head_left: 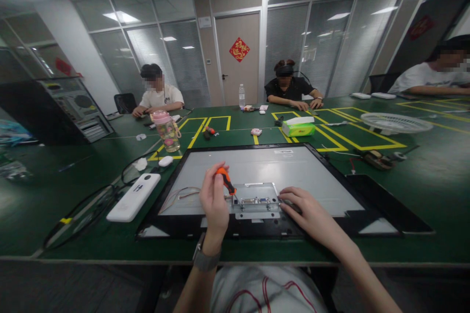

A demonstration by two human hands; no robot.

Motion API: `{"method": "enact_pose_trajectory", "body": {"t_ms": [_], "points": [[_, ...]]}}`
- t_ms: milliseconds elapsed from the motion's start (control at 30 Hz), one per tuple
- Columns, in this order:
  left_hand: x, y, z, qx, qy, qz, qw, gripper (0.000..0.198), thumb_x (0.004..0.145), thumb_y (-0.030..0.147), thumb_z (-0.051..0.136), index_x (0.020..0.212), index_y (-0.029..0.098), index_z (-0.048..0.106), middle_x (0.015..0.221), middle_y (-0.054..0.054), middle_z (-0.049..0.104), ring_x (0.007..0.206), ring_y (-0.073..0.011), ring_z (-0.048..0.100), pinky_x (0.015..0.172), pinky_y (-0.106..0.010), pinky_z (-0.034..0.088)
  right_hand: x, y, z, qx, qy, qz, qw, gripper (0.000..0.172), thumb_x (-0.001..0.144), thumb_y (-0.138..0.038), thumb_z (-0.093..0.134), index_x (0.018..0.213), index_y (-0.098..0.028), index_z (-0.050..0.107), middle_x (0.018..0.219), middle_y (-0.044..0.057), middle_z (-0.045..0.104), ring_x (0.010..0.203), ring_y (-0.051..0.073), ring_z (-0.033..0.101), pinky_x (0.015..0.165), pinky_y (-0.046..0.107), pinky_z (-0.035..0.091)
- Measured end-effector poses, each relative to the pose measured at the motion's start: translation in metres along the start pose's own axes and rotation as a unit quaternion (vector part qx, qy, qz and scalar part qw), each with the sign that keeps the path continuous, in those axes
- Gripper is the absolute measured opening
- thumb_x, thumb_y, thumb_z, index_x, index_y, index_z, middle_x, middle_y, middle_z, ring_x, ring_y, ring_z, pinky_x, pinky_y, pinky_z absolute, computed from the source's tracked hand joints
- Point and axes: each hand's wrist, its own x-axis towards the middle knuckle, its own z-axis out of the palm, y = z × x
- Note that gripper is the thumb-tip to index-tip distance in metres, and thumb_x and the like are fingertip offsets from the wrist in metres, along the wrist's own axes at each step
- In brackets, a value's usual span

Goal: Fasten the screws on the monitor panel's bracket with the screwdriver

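Observation:
My left hand is closed around an orange-and-black screwdriver, its shaft slanting down to the row of ports on a metal bracket. This bracket carries a connector board and sits on the silver back of a flat monitor panel with a black frame. At the bracket's right edge, my right hand lies with fingers stretched out, the fingertips against the metal. Thin wires run from behind my left hand across the panel. The very tip of the screwdriver is too small to make out.
Left of the panel lie a white power bank and black cables. A pink-lidded bottle, a green tissue pack and a white round grille stand farther back. A dark flat panel lies right. Several people sit around the table.

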Motion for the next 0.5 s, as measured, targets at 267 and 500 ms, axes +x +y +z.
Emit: {"method": "enact_pose_trajectory", "body": {"t_ms": [267, 500], "points": [[0.0005, 0.0011, 0.0012, 0.033, 0.030, 0.057, 0.997, 0.021, 0.092, 0.033, 0.059, 0.096, 0.019, 0.074, 0.097, -0.008, 0.066, 0.091, -0.0177, 0.063, 0.079, -0.028, 0.052, 0.0004, 0.0001, 0.0002, -0.001, -0.008, 0.008, 1.000, 0.022, 0.098, -0.028, 0.050, 0.106, -0.021, 0.070, 0.110, 0.010, 0.068, 0.104, 0.027, 0.064, 0.095, 0.045, 0.052], [0.0005, 0.0031, 0.0020, 0.020, 0.001, 0.047, 0.999, 0.021, 0.092, 0.031, 0.060, 0.104, 0.019, 0.073, 0.092, -0.006, 0.065, 0.082, -0.0152, 0.062, 0.074, -0.026, 0.052, 0.0001, 0.0008, 0.0001, 0.000, -0.010, 0.009, 1.000, 0.022, 0.098, -0.028, 0.051, 0.106, -0.021, 0.069, 0.111, 0.010, 0.068, 0.104, 0.027, 0.064, 0.095, 0.044, 0.052]]}}
